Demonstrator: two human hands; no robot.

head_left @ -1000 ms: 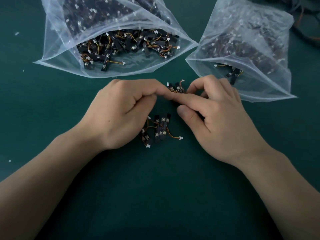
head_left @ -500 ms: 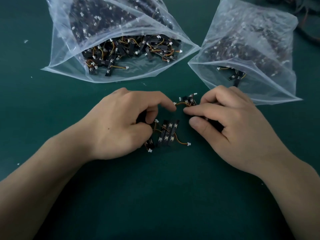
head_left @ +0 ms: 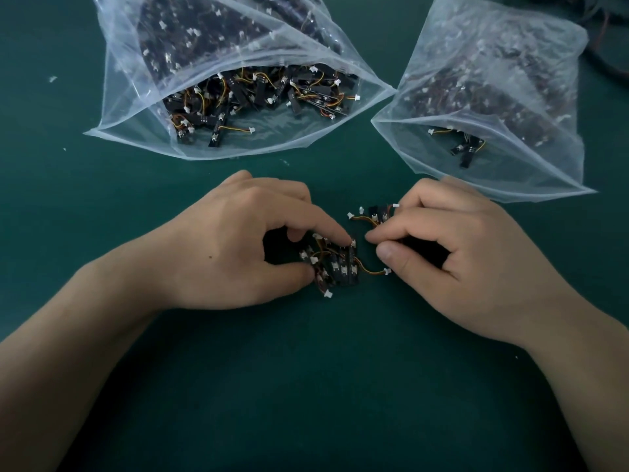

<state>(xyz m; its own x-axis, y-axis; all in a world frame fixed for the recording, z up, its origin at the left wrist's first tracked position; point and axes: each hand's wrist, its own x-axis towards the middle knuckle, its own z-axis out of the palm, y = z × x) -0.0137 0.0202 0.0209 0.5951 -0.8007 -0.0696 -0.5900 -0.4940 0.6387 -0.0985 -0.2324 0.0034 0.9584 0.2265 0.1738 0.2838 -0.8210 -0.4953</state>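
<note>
On the green mat lies a small pile of black circuit boards (head_left: pixel 340 269) with orange wires and white plugs. My left hand (head_left: pixel 238 247) pinches this pile, index fingertip on its top right board and thumb against its left side. Just to the right, my right hand (head_left: pixel 459 267) has curled fingers and grips a little bundle of the same wired boards (head_left: pixel 378 214), which sticks out above the index finger. The part of the bundle inside the hand is hidden.
Two open clear plastic bags lie behind the hands: a left bag (head_left: pixel 289 139) with several of the same boards spilling toward its mouth, and a right bag (head_left: pixel 531 172) with a few near its opening. Dark cables (head_left: pixel 606 52) lie at the top right corner.
The hands have come apart. My left index finger left the bundle and dropped onto the pile. My right hand kept the bundle and drew it slightly right.
</note>
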